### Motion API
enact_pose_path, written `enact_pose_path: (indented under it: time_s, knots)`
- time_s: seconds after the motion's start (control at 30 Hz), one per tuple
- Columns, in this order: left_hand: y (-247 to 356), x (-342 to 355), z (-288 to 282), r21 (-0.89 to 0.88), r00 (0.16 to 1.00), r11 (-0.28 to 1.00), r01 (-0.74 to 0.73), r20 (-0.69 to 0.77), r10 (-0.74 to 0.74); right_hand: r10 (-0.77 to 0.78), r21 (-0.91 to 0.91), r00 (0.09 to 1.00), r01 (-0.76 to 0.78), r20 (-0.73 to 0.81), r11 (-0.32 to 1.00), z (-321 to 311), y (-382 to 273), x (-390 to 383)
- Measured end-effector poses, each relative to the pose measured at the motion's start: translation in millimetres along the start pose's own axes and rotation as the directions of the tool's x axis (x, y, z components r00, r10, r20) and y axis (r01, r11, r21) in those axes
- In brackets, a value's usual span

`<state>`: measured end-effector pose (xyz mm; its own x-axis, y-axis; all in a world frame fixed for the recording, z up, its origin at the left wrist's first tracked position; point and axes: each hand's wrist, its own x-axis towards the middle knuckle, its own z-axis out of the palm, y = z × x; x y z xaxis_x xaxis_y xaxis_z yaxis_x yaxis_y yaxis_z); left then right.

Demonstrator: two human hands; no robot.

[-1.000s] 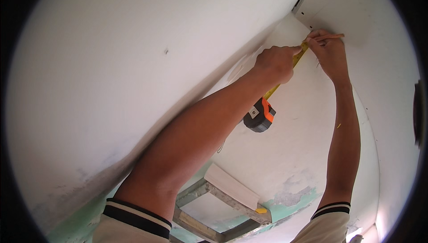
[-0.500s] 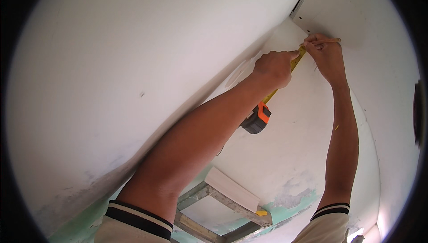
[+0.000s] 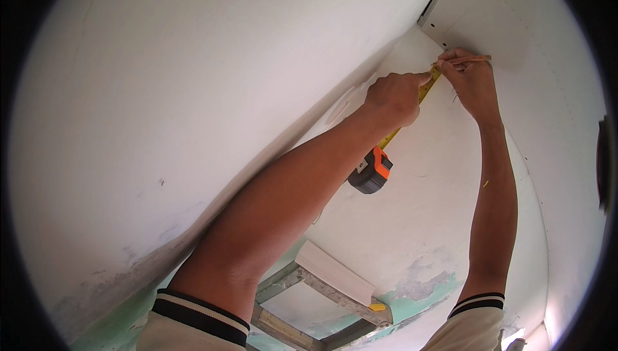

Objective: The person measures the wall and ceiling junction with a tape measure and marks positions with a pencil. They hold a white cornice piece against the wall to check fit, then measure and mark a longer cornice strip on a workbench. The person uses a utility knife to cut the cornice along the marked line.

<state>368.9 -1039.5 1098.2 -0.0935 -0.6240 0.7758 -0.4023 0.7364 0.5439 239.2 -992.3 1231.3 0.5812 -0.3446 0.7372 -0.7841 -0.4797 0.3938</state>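
Observation:
My left hand [image 3: 393,98] is closed on the yellow blade of a measuring tape [image 3: 426,89], its forefinger and thumb near the upper end. The black and orange case [image 3: 371,171] hangs below that hand along the blade. My right hand [image 3: 470,82] pinches a slim wooden pencil [image 3: 476,58] at the blade's upper end, close to my left fingertip and beside the right-hand white board [image 3: 521,35]. Part of the blade is hidden behind my left hand.
A broad white surface [image 3: 161,80] fills the left, meeting a pale back wall [image 3: 412,216] with peeling green patches. A dark slot and several holes edge the upper right board. Below stands a metal ladder [image 3: 311,282] with a white strip [image 3: 335,269]. A dark object [image 3: 603,164] sits far right.
Both hands and the tape case have shifted slightly down in view, keeping their grips. A small speck over the left surface appears progressively farther down and left.

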Motion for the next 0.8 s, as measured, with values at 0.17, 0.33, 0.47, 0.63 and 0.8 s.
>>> enact_pose_path:
  time_s: [0.17,0.33,0.47,0.63,0.8]
  knots:
    - [-0.8,1.5,-0.7,-0.008,1.000,1.000,0.003,0.008,-0.003,0.011,0.020,1.000,-0.011,0.004,1.000,0.0,-4.8,0.1]
    - [-2.9,2.3,3.8,0.010,0.999,1.000,-0.017,-0.033,0.017,-0.001,-0.004,1.000,0.001,0.023,1.000,-0.5,1.8,2.2]
    - [-2.8,2.0,2.8,0.009,1.000,1.000,-0.006,-0.028,0.007,0.001,0.021,1.000,-0.001,0.003,1.000,0.9,0.4,0.9]
    - [-3.8,3.5,3.1,-0.001,0.999,1.000,-0.006,-0.032,0.006,-0.012,0.036,1.000,0.012,0.000,0.999,1.3,-0.5,2.4]
    - [-1.8,2.2,3.8,-0.010,1.000,1.000,-0.002,-0.029,0.001,0.003,-0.010,0.999,-0.002,0.032,1.000,-2.4,2.4,3.4]
